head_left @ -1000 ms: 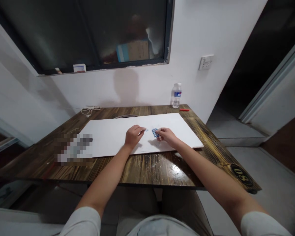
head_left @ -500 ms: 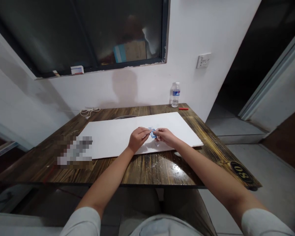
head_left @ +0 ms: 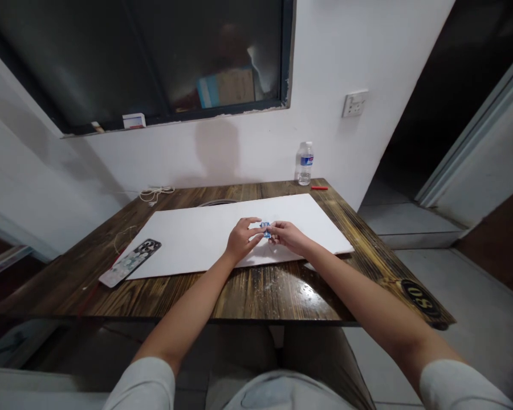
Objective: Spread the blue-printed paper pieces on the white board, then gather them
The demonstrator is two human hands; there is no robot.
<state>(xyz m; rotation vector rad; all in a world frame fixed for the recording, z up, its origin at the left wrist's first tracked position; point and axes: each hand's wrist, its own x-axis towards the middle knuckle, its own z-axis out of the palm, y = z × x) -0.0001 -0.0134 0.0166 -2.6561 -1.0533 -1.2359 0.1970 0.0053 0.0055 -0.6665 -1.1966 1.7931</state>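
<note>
Over the white board (head_left: 196, 233), my right hand (head_left: 288, 236) pinches a small blue-and-white piece (head_left: 265, 228) between thumb and fingers. The piece is too small to name its kind, and the right fingertips hide part of it. My left hand (head_left: 241, 238) is just to its left, with thumb and fingers spread. One of its fingertips reaches the left edge of the piece; whether it presses on it I cannot tell.
A phone (head_left: 130, 262) lies across the board's left edge on the wooden table (head_left: 239, 296). At the back stand a water bottle (head_left: 306, 164) and, beside it, a red stick-like object (head_left: 319, 188). A coiled white cable (head_left: 156, 193) rests back left. A number plaque (head_left: 421, 299) sits front right.
My left fingers have spread apart from their pinch on the blue-and-white piece. The piece has turned a little in my right hand, which stays nearly in place.
</note>
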